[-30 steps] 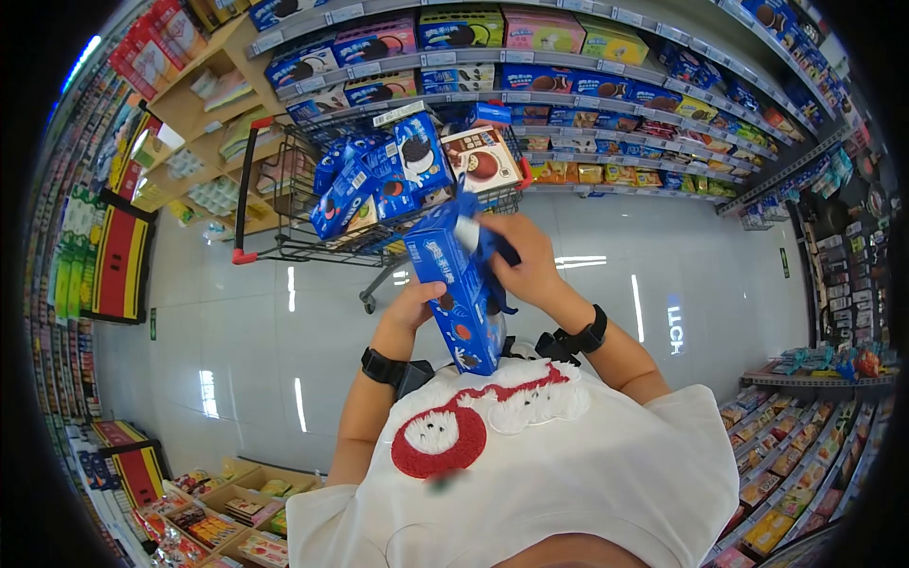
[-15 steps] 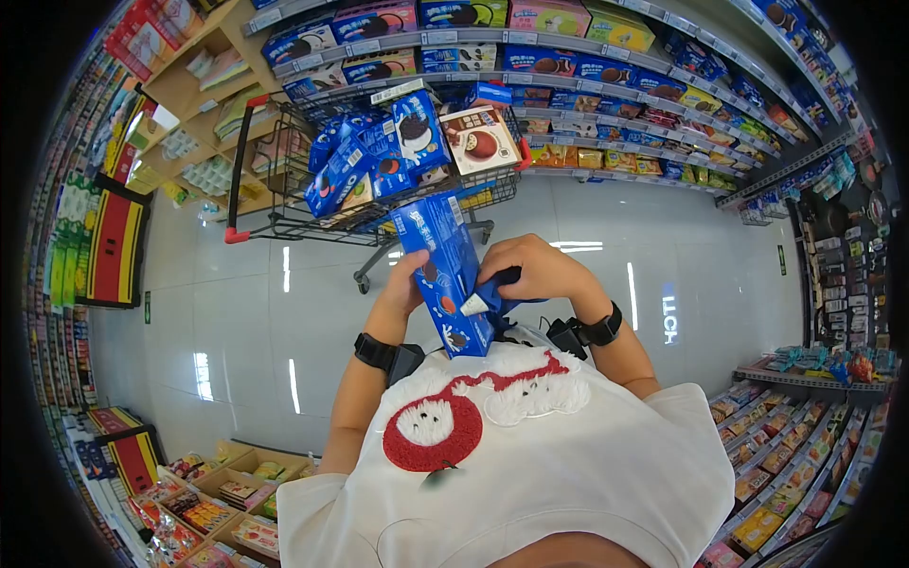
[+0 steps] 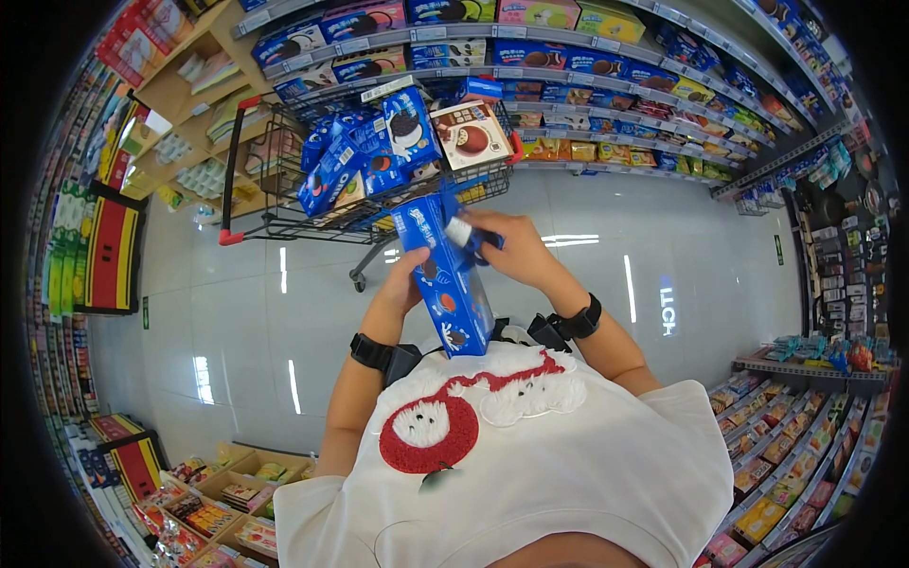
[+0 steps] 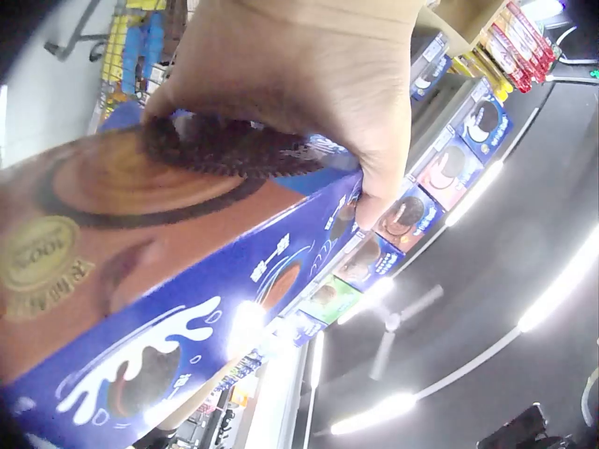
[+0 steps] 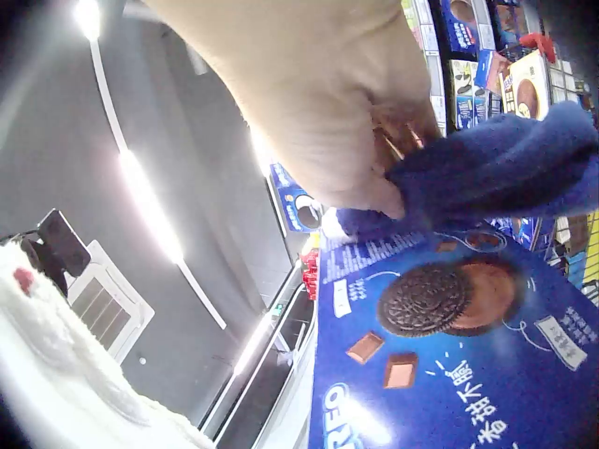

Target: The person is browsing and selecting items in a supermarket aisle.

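My left hand (image 3: 405, 286) grips a blue box of Oreo cookies (image 3: 437, 284) by its side, thumb on the near face. In the left wrist view the fingers and thumb span the box (image 4: 215, 290), which has a large cookie picture on it. My right hand (image 3: 524, 250) holds a bunched dark blue cloth (image 5: 505, 164) with a white tag (image 3: 458, 231). The cloth lies against the upper part of the box; in the right wrist view it runs along the edge of the printed face (image 5: 449, 327). The box slants, its lower end near my shirt.
Ahead stands a shopping cart (image 3: 275, 223) with red corners, holding several blue cookie packs (image 3: 331, 182) and a white-and-brown box (image 3: 471, 135). Shelves (image 3: 559, 79) of boxed cookies run behind it. Snack bins (image 3: 232, 502) are at lower left, more shelves (image 3: 786, 473) at lower right.
The right hand has moved the cloth down along the box, then back up to its upper part. The box has shifted a little left and toward my body since a second ago.
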Tool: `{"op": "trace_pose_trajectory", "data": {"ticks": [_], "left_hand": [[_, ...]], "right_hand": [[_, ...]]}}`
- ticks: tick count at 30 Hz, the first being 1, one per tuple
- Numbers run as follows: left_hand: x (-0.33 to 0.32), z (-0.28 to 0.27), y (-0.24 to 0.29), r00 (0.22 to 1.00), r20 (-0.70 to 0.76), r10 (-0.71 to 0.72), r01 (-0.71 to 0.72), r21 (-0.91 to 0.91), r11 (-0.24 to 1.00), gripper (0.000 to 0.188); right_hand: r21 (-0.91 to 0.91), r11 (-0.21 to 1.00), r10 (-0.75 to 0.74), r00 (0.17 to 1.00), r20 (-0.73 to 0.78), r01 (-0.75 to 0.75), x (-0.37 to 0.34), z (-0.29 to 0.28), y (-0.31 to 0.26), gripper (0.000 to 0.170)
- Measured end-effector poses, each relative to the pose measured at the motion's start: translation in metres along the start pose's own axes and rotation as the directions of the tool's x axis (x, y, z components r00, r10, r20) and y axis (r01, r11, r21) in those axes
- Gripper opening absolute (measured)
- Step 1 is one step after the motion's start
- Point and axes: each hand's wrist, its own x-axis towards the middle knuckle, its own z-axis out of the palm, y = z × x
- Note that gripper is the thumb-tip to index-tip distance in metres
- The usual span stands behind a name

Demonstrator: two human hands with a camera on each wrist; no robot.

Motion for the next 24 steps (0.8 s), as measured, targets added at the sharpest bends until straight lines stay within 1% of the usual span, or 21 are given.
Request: {"op": "trace_pose_trajectory", "data": {"ticks": [1,2,4,5,6,7,8,11,14,17,20,22,23,24], "left_hand": [[0.000,0.001,0.000,1.000,-0.003,0.005,-0.005,-0.014,1.000,0.051],[-0.001,0.003,0.001,1.000,-0.005,0.010,-0.010,-0.027,1.000,0.050],[0.001,0.006,0.002,1.000,-0.013,0.004,-0.004,-0.034,0.999,0.048],[0.003,0.007,0.002,1.000,-0.019,-0.008,0.007,-0.029,1.000,0.047],[0.005,0.008,0.002,0.999,-0.026,-0.018,0.018,-0.023,1.000,0.046],[0.006,0.009,0.002,0.996,-0.073,-0.045,0.045,0.000,0.999,0.042],[0.009,0.010,0.002,0.996,-0.078,-0.053,0.054,0.013,0.998,0.041],[0.016,0.013,0.000,0.994,-0.077,-0.082,0.086,0.050,0.995,0.041],[0.021,0.016,0.000,0.985,-0.118,-0.124,0.133,0.075,0.988,0.044],[0.026,0.014,-0.002,0.989,-0.098,-0.112,0.122,0.096,0.988,0.050],[0.031,0.009,-0.007,0.989,-0.099,-0.105,0.116,0.113,0.987,0.053],[0.033,0.009,-0.008,0.987,-0.077,-0.142,0.150,0.116,0.982,0.056],[0.034,0.010,-0.008,0.985,-0.066,-0.160,0.167,0.119,0.979,0.057],[0.036,0.011,-0.009,0.990,-0.050,-0.132,0.138,0.151,0.979,0.057]], "right_hand": [[-0.004,0.998,0.069,0.995,0.073,-0.069,-0.002,-0.004,-0.006,0.037],[-0.014,0.996,0.087,0.977,0.196,-0.086,-0.004,-0.010,-0.006,0.034],[-0.038,0.993,0.118,0.895,0.430,-0.113,-0.009,-0.022,-0.003,0.029],[-0.039,0.993,0.119,0.857,0.501,-0.115,-0.014,-0.021,0.003,0.026],[-0.046,0.995,0.101,0.814,0.572,-0.091,-0.017,-0.023,0.005,0.026],[-0.029,0.994,0.104,0.778,0.620,-0.109,-0.020,-0.023,0.003,0.026],[-0.014,0.992,0.104,0.738,0.666,-0.128,-0.022,-0.024,0.001,0.025],[0.004,0.996,0.062,0.708,0.703,-0.091,-0.027,-0.025,-0.002,0.025],[-0.016,0.994,0.087,0.672,0.735,-0.111,-0.027,-0.030,-0.011,0.025],[0.014,0.997,0.039,0.687,0.726,-0.071,-0.028,-0.034,-0.015,0.025],[0.046,0.996,0.028,0.762,0.647,-0.075,-0.029,-0.041,-0.016,0.025],[0.041,0.999,-0.003,0.881,0.474,-0.018,-0.027,-0.052,-0.023,0.028],[0.034,0.999,-0.023,0.926,0.378,0.011,-0.025,-0.057,-0.025,0.029],[0.064,0.998,0.007,0.962,0.272,-0.025,-0.022,-0.058,-0.026,0.030]]}}
